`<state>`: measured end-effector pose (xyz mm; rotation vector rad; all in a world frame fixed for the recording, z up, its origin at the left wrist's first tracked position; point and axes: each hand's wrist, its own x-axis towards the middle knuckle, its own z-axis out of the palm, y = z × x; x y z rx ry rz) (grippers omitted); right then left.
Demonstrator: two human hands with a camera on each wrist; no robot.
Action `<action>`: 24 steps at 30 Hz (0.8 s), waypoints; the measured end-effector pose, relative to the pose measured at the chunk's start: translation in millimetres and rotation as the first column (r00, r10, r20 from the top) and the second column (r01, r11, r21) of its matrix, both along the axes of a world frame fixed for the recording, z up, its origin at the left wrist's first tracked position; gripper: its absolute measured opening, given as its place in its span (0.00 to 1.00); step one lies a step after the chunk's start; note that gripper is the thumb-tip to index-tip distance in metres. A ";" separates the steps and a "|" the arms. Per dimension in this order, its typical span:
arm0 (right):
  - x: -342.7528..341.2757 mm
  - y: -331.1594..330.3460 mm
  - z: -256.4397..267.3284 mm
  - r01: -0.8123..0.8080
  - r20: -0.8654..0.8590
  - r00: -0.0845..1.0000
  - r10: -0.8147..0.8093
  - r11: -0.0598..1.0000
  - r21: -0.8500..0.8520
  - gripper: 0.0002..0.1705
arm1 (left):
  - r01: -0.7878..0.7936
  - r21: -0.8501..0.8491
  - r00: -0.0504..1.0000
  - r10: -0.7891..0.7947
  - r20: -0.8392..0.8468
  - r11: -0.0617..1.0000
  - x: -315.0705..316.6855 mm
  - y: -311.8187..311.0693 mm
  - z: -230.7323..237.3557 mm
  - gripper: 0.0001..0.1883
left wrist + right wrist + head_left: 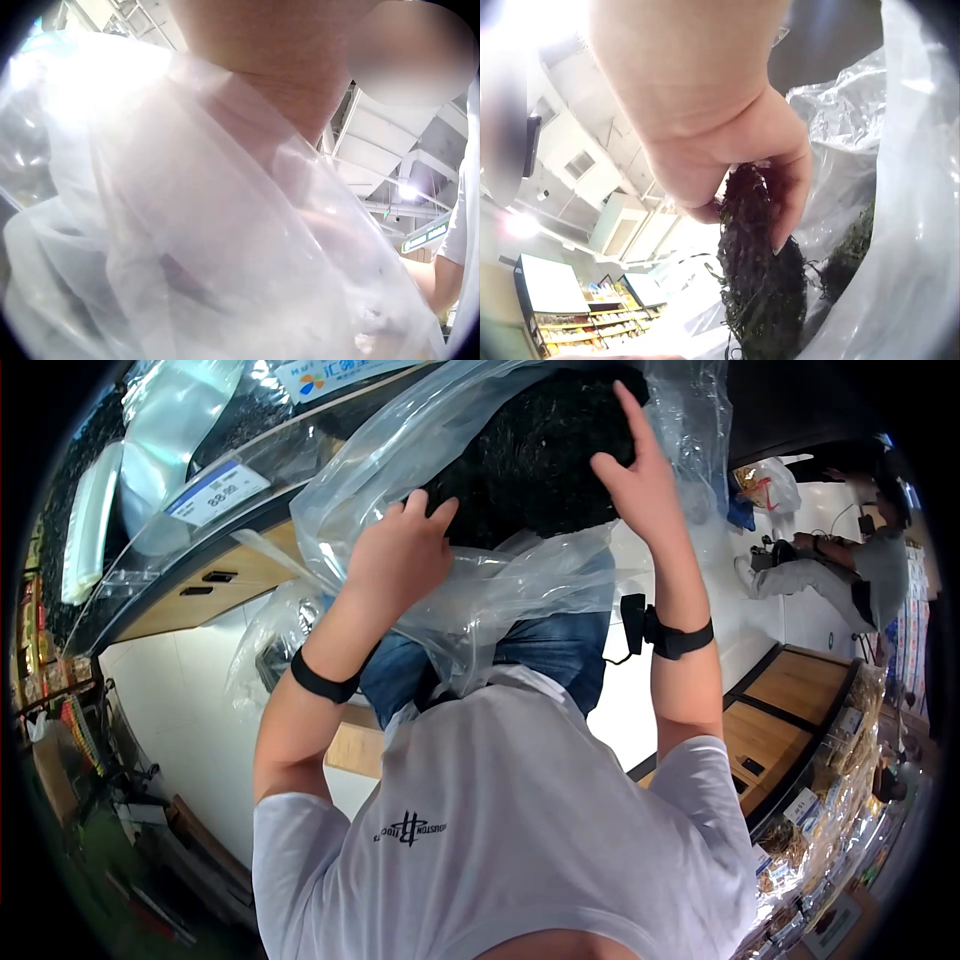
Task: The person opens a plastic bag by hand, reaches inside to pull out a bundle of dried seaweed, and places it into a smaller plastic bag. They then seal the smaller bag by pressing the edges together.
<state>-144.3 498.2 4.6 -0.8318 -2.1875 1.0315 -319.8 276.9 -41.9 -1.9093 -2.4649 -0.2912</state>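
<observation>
A large mass of dark, stringy seaweed (pixel 540 455) lies at the mouth of a clear plastic bag (pixel 470 595), in front of the person's legs. The left hand (pixel 400 555) holds its left edge with bent fingers; cloudy plastic (pixel 225 217) covers most of that hand in the left wrist view. On the right side, the right hand (pixel 645 485) has its index finger and thumb spread over the mass. In the right wrist view, the right hand (pixel 735 157) grips a thick edge of the dark seaweed (pixel 761 270) between thumb and fingers, and more seaweed (pixel 847 255) shows inside the bag.
A display bin with a price tag (pixel 218 493) and a roll of plastic (pixel 92 525) stands at upper left. Wooden cabinets (pixel 765 740) with packaged goods are at right. Another person (pixel 850 570) sits at upper right. A filled clear bag (pixel 280 640) is beside the left leg.
</observation>
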 end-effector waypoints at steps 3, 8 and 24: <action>20.7 18.0 0.1 0.018 -0.171 0.985 -0.010 0.999 0.042 0.48 | -0.025 0.041 0.998 0.023 0.060 0.999 3.6 3.7 17.1 0.20; 37.4 9.1 9.3 -0.060 -0.499 0.866 -0.035 0.983 -0.174 0.51 | -0.096 0.204 0.976 0.052 0.211 0.974 -0.4 10.5 31.0 0.14; 51.4 -14.2 -23.7 0.000 -0.585 0.803 -0.114 0.982 -0.191 0.52 | -0.290 0.048 0.664 0.165 0.730 0.956 0.4 26.3 49.6 0.20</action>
